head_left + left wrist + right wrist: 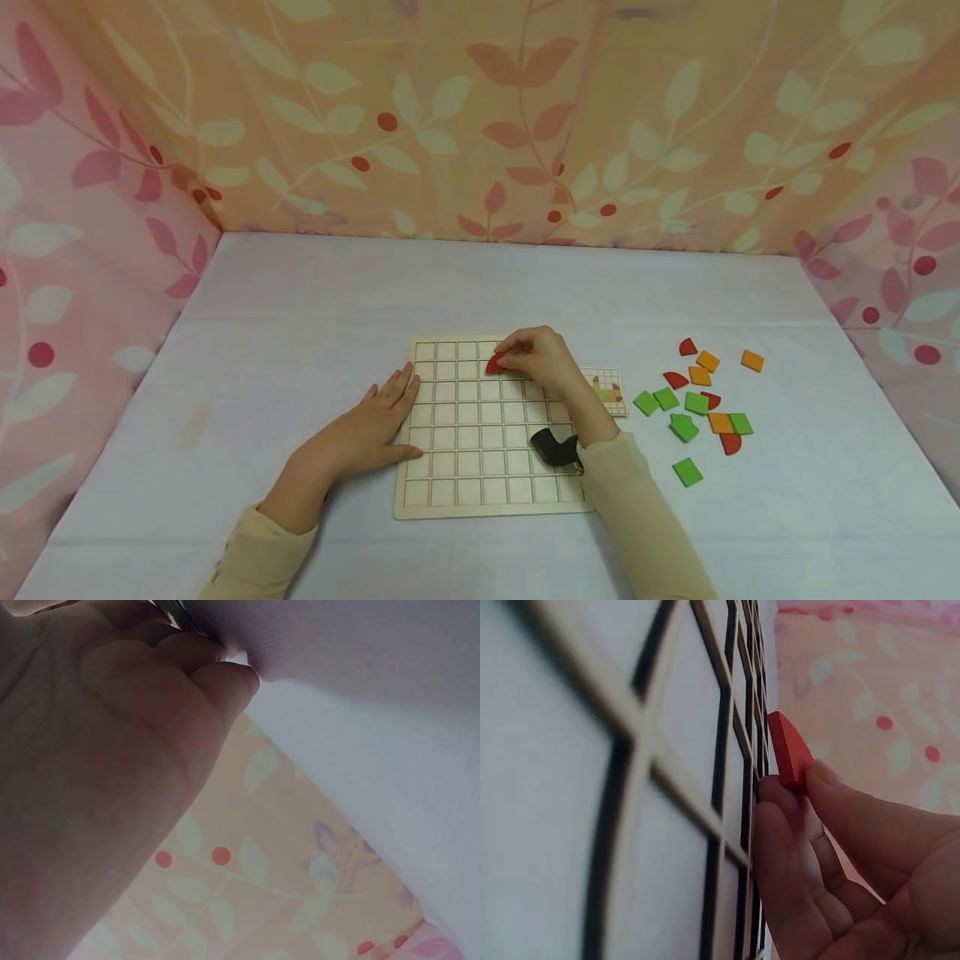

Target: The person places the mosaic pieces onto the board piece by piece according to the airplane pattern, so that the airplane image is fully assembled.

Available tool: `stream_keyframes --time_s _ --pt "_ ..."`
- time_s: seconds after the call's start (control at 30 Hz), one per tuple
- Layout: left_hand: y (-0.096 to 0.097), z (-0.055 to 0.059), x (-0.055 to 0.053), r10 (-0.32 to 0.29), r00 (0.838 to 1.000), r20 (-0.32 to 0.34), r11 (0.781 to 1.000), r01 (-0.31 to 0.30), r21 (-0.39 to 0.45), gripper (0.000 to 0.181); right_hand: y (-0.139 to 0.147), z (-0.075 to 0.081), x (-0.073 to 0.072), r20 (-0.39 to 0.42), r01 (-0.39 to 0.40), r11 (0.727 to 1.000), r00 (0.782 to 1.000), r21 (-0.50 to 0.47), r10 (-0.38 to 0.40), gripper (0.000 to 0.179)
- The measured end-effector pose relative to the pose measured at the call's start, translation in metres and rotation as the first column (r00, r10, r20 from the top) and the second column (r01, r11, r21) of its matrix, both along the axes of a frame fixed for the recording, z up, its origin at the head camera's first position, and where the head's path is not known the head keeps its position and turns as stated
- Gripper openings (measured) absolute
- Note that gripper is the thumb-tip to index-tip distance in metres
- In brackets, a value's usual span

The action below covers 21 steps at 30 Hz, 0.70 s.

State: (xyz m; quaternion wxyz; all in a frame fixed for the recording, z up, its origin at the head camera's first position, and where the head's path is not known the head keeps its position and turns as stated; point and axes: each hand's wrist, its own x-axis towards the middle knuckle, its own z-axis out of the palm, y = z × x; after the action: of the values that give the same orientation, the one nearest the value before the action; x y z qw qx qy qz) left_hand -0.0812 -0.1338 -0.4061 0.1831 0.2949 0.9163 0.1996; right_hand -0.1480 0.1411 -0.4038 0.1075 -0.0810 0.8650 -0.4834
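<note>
A square wooden grid board (468, 437) lies on the white table. Near its upper right part my right hand (536, 357) pinches a red quarter-circle piece (494, 364) between thumb and fingers. The right wrist view shows that red piece (789, 752) tilted, its edge close over the board's raised grid lines (641, 742). Along the board's left edge rests my left hand (371, 429), fingers straight and spread, thumb on the rim. In the left wrist view the left hand (142, 727) shows its palm side, with the fingertips partly hidden.
A small pattern card (611, 392) lies right of the board, partly under the right forearm. Farther right are scattered green squares (687, 472), orange squares (752, 361) and red quarter-circles (687, 347). A black wrist-camera mount (553, 447) overhangs the board. Patterned cloth walls (480, 125) surround the table.
</note>
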Motion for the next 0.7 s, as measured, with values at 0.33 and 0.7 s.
stream_keyframes --time_s 0.33,0.7 --pt "-0.0001 0.0027 0.0002 -0.005 1.000 -0.003 1.000 0.005 0.019 0.092 -0.0092 0.0033 -0.0021 -0.013 0.003 0.988 1.000 0.155 -0.001 0.005" --pt "-0.0010 -0.0009 0.0001 -0.002 1.000 -0.007 1.000 0.002 0.017 0.093 -0.0098 0.0020 -0.0028 0.016 -0.023 0.981 1.000 0.193 0.020 0.006"
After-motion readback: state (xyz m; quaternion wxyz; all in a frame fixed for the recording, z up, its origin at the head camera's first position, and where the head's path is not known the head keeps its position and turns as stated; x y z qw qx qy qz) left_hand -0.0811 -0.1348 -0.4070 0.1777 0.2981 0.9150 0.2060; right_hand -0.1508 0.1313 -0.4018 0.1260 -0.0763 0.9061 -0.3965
